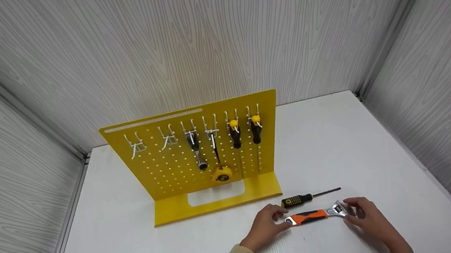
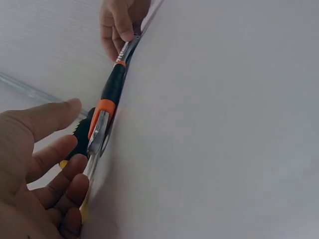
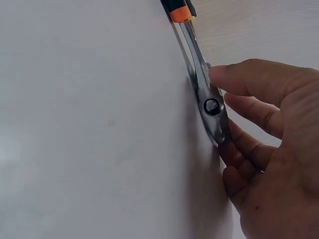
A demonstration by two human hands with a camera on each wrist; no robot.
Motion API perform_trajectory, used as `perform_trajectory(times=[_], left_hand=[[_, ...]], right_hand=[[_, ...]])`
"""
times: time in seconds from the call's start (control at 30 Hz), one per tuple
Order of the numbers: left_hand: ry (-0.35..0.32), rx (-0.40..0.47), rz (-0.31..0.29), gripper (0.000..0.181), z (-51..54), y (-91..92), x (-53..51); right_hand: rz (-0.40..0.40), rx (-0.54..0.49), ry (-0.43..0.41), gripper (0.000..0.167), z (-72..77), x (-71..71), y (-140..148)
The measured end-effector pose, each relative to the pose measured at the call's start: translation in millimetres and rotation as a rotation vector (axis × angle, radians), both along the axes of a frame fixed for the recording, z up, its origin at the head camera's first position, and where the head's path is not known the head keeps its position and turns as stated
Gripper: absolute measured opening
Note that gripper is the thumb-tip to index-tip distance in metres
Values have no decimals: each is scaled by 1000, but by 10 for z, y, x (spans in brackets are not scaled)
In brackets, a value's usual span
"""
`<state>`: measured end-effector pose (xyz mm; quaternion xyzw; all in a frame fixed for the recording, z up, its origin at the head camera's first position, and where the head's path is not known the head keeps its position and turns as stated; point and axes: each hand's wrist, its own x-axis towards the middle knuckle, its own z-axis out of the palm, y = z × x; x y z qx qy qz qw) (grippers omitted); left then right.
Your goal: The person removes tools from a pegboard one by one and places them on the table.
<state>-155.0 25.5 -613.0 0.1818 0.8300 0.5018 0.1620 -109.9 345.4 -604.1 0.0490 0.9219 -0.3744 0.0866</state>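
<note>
An adjustable wrench [image 1: 311, 216] with an orange and black handle lies crosswise between the two hands, low over or on the white table. My right hand [image 1: 367, 216] pinches its metal head, the thumb on one face in the right wrist view. At the handle's end is my left hand [image 1: 267, 225]; in the left wrist view its thumb and fingers are spread apart beside the metal tip, not closed round it. Just beyond the wrench lies a black and yellow screwdriver [image 1: 297, 200], its shaft pointing right.
A yellow pegboard [image 1: 180, 166] stands left of the hands with several white hooks [image 1: 136, 146]. From it hang a ratchet-like tool [image 1: 197, 151], a yellow tape measure [image 1: 222, 175] and two screwdrivers [image 1: 235, 135]. Pale wood-grain walls [image 1: 203, 44] enclose the white table [image 1: 323, 143].
</note>
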Motion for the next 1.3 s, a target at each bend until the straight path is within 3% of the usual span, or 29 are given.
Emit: perform_trajectory(times=[0.1,0.23,0.37,0.5,0.7,0.87,1.13,1.3], left_hand=[[-64,112,36,29,70,-159,6],[-109,174,111,30,225,-362,11],[-55,214,165,35,376,-588,24],[12,231,228,36,469,-829,37],[73,224,355,31,583,-1161,3],[159,233,414,30,673,-1383,-44],[171,234,494,31,824,-1575,-111],[201,237,518,34,933,-1635,-151]], right_hand=[[-27,-23,9,50,26,40,-43],[-45,-39,79,44,125,52,-139],[-49,10,275,38,228,9,-318],[-59,19,402,39,288,-50,-558],[-42,-61,421,41,358,-176,-954],[8,-115,429,39,376,-263,-1227],[90,-179,455,40,424,-395,-1554],[142,-233,520,41,439,-457,-1788]])
